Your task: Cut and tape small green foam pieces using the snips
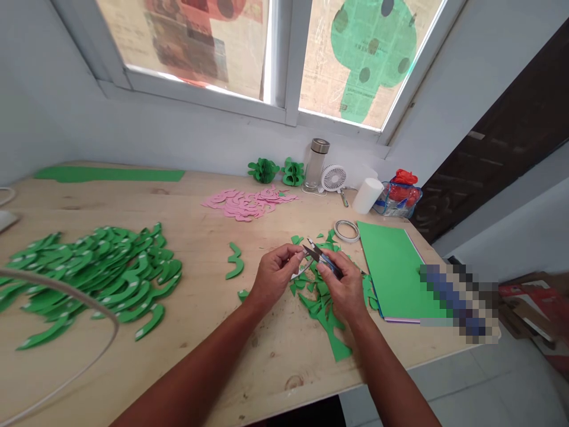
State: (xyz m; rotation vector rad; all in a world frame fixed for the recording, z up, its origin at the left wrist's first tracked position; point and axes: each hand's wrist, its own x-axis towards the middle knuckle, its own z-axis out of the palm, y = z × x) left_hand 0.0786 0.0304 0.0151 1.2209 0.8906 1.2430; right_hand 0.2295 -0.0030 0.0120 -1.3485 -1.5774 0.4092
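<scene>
Tabletop (275, 370): smooth pale wood with knots | scissors (313, 254): dark metal blades | green pieces (120, 273): matt, paper-like | pink pieces (244, 204): likewise matt | bottle (313, 169): clear, glossy body, metal lid (320, 146) | fan (333, 178): smooth white plastic | bag (397, 207): shiny see-through plastic

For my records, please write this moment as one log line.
right hand: holding scissors | left hand: pinched, beside scissors' blades | under hands: green scraps | far left: piled green pieces

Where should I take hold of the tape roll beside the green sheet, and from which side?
Probably pinch the tape roll by its far rim, coming from above: it lies flat with an open centre, while green scraps lie to its near left and the green sheet to its right.
</scene>
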